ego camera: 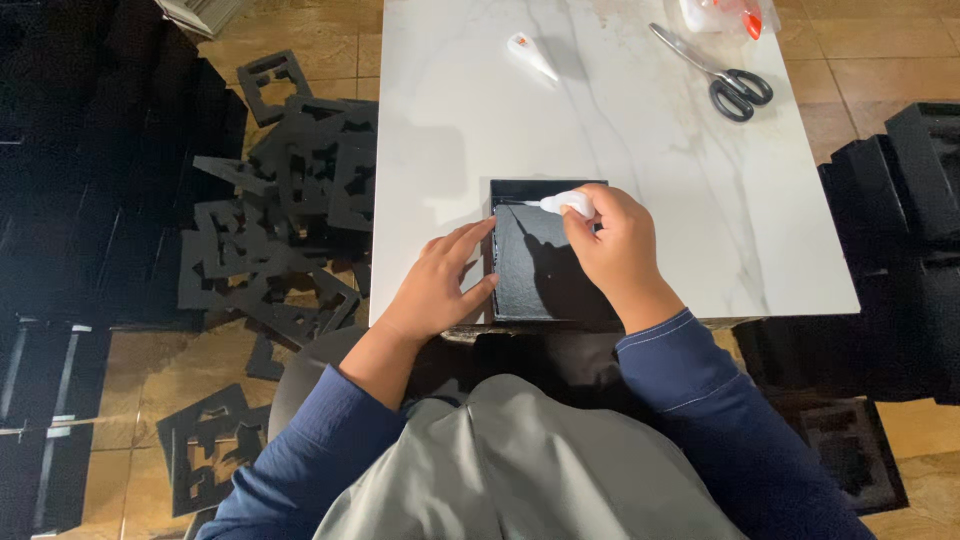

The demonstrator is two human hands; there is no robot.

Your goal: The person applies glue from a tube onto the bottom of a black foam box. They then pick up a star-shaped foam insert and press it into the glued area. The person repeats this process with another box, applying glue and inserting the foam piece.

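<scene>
Black foam cut-outs [290, 220]: heaped on the floor beyond the table's left edge. Left hand [440, 280]: fingers spread, steadying black panel [535, 265] at the near edge. Right hand [620, 245]: pinching white glue tube [568, 203], nozzle at the panel's far-left corner. Scissors [715, 72]: far-right corner.

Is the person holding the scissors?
No, the scissors lie untouched on the table; the right hand holds a small white bottle.

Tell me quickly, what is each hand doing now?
Left hand: open, fingers pressing on the black box.
Right hand: closed, holding a small white tube.
</scene>
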